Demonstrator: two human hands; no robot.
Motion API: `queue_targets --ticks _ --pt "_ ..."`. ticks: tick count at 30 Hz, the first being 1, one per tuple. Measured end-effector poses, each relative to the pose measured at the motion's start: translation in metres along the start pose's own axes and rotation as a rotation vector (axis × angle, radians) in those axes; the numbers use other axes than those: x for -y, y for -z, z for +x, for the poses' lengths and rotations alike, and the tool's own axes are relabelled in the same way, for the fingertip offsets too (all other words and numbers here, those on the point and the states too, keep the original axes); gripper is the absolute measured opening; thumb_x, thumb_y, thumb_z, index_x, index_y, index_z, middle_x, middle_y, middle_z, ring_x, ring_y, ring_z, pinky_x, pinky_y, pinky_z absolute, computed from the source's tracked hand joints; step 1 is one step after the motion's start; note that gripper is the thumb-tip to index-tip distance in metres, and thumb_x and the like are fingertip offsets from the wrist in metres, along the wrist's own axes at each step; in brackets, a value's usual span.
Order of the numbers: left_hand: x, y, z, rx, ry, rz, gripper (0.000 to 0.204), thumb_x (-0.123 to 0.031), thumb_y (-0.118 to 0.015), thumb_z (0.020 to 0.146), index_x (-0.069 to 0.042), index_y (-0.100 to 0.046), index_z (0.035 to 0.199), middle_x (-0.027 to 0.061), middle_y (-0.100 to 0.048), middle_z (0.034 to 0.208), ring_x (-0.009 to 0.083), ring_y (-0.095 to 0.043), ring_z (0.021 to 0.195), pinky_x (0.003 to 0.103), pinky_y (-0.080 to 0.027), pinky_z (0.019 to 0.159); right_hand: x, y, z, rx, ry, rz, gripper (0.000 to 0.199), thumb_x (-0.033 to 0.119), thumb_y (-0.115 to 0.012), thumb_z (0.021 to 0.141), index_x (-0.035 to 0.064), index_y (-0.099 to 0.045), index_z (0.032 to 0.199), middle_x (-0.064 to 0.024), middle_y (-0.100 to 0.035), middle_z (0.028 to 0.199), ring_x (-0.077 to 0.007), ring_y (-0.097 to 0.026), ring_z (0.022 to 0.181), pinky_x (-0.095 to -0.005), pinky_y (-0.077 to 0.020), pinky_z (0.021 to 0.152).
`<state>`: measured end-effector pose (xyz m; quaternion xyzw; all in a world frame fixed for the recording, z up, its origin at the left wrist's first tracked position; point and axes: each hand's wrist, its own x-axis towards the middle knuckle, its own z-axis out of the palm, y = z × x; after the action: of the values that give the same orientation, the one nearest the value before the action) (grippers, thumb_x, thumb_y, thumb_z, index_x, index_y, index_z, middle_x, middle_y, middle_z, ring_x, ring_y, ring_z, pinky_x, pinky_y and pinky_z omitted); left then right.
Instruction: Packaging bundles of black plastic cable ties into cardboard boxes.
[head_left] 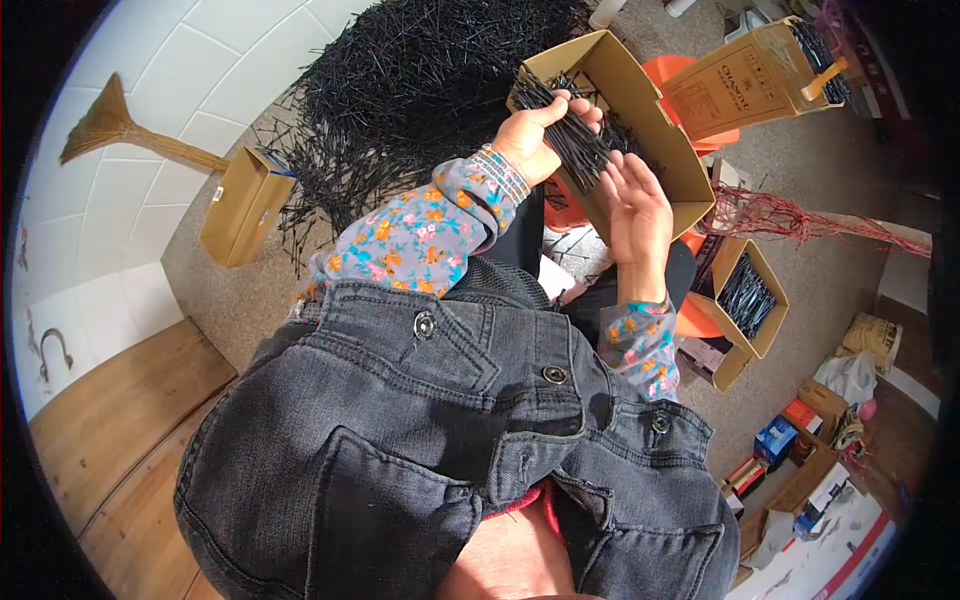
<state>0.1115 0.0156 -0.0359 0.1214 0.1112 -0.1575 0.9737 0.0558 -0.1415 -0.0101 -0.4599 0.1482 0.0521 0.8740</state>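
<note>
My left hand [535,138] is closed round a bundle of thin black strips [580,152], thumb on top. The bundle slants down to the right over an open cardboard box [688,168]. Beside its lower end is my right hand [638,215], palm up with the fingers stretched out; whether the fingertips touch the strips I cannot tell. More loose black strips lie inside the box, partly hidden by the bundle.
A large heap of black strips [410,80] covers the floor ahead. At left stand a small carton [243,212] and a straw broom [150,140]. To the right are a tall carton [735,85], a box of strips [745,290] and red wires [790,218].
</note>
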Motion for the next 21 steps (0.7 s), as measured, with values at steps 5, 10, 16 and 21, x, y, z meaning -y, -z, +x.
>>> queue_targets --ticks 5,10,16,21 --pt "0.003 -0.002 0.000 -0.052 0.019 -0.025 0.010 -0.012 -0.049 0.089 -0.007 -0.054 0.095 0.0113 -0.060 0.097 0.0300 -0.055 0.101 0.047 -0.042 0.093 0.012 0.015 0.000 0.083 0.618 -0.954 0.034 -0.005 -0.051 0.078 -0.0026 -0.055 0.111 -0.0131 -0.061 0.100 -0.0199 -0.059 0.085 -0.0271 -0.0465 0.075" --pt "-0.004 -0.002 0.000 0.002 0.017 -0.008 0.010 -0.012 -0.049 0.089 -0.006 -0.054 0.096 0.0116 -0.060 0.099 0.0304 -0.055 0.101 0.047 -0.042 0.093 0.029 0.005 -0.003 -0.080 0.431 -0.956 0.030 0.003 -0.055 0.080 0.0031 -0.057 0.110 -0.0108 -0.064 0.076 -0.0201 -0.063 0.069 -0.0271 -0.0491 0.063" --pt "0.007 -0.015 -0.013 0.102 0.129 0.175 0.014 -0.012 -0.049 0.089 -0.005 -0.054 0.100 0.0110 -0.060 0.099 0.0268 -0.057 0.099 0.042 -0.044 0.090 0.046 -0.039 0.006 0.023 0.446 -1.464 0.027 0.009 -0.050 0.084 0.0003 -0.053 0.109 -0.0130 -0.064 0.071 -0.0258 -0.062 0.061 -0.0367 -0.0493 0.059" --pt "0.012 -0.016 -0.014 -0.002 0.173 0.184 0.016 -0.011 -0.049 0.089 -0.004 -0.055 0.102 0.0096 -0.060 0.098 0.0212 -0.058 0.094 0.036 -0.045 0.087 0.042 -0.057 0.008 0.132 0.577 -1.739 0.028 0.014 -0.044 0.084 -0.0007 -0.046 0.108 -0.0197 -0.064 0.075 -0.0357 -0.063 0.069 -0.0461 -0.0485 0.061"
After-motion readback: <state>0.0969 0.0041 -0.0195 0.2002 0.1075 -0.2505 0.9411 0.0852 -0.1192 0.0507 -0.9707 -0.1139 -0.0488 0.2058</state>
